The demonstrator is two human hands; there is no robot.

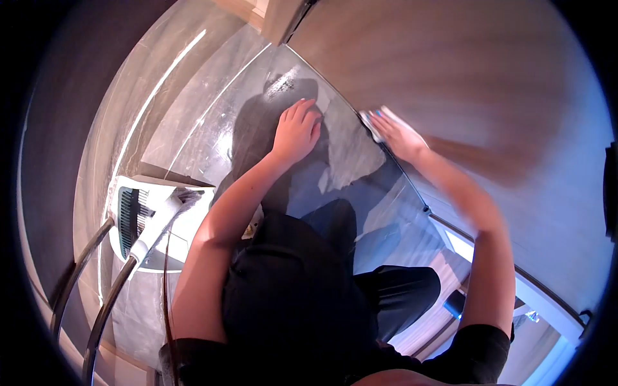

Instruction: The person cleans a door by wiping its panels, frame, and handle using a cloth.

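My right hand (pixel 400 138) presses a white cloth or wipe (pixel 371 123) to the bottom edge of a brown door panel (pixel 450 83). Its fingers are closed over the wipe, and part of the wipe shows beneath the palm. The right forearm is a little blurred. Out over the grey tiled floor (pixel 193 122) reaches my left hand (pixel 296 134), fingers loosely stretched and holding nothing. Whether it touches the tile I cannot tell. A dark scuffed patch (pixel 283 83) marks the floor just beyond it.
To the left stands a white dustpan (pixel 116 238) with dark comb teeth, a broom head (pixel 158 225) resting in it. Two dark poles (pixel 116 309) rise beside my left arm. A pale threshold (pixel 460 244) runs below the door at right. My bent knees (pixel 399 293) are close in front.
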